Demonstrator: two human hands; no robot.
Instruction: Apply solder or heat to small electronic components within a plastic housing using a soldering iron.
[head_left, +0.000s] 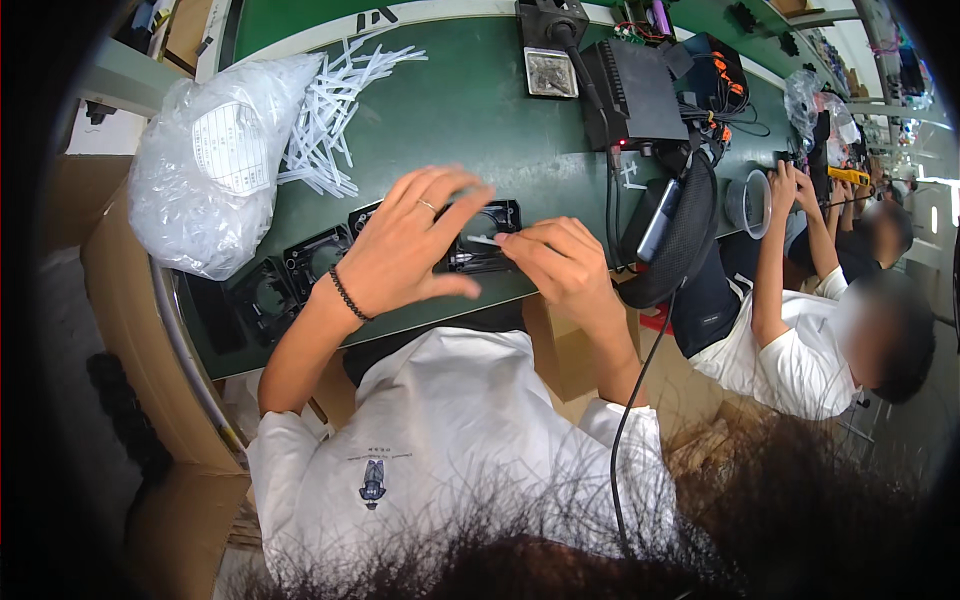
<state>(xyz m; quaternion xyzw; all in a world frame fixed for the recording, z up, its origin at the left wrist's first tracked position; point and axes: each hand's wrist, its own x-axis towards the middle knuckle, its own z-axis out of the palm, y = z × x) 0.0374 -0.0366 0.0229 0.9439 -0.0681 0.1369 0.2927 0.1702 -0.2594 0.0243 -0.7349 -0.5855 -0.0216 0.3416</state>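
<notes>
My right hand pinches a short white plastic strip between thumb and fingertips. The strip lies over a black plastic housing with a round opening, near the table's front edge. Above the left part of that housing is my left hand, fingers spread and holding nothing; it hides some of the parts below. To its left, a second black housing and a third black housing form a row along the edge. Whether my left hand touches the housing cannot be told.
A clear plastic bag with a white label sits at the left, beside a loose pile of white strips. Farther right stand a black box-shaped device with cables and a phone. A co-worker works at the right near a clear tub.
</notes>
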